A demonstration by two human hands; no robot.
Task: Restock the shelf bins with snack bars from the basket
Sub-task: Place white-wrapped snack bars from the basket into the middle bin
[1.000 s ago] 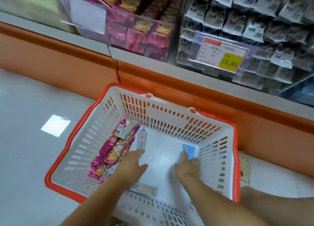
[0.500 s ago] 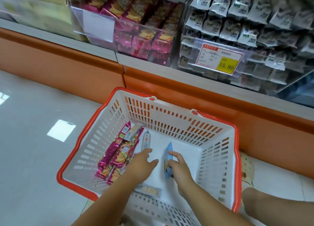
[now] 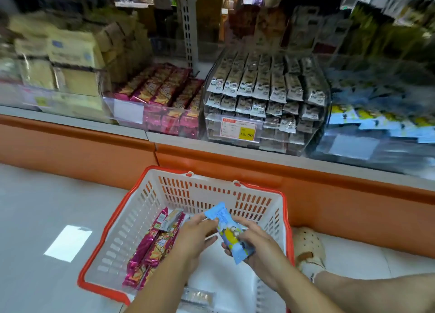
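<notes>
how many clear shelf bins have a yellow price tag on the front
1: the bin of grey-white packets, centre of the shelf, carries the red-and-yellow tag. Other bins' labels look white or blurred.

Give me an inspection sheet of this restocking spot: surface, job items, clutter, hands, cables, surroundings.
Surface: pale tiled floor; the basket stands on it before the orange shelf base.
Job's things: blue snack bar held above the basket; pink bars lie along its left side; one clear-wrapped bar at the near edge.
Shelf bins: pink bin, grey-packet bin with a price tag, blue-packet bin at right.
Clutter: nothing seen.
Hands: left hand pinches the bar's top end; right hand grips its lower half.
Cables: nothing seen.
Surroundings: upper shelves blurred; a shoe right of the basket.
</notes>
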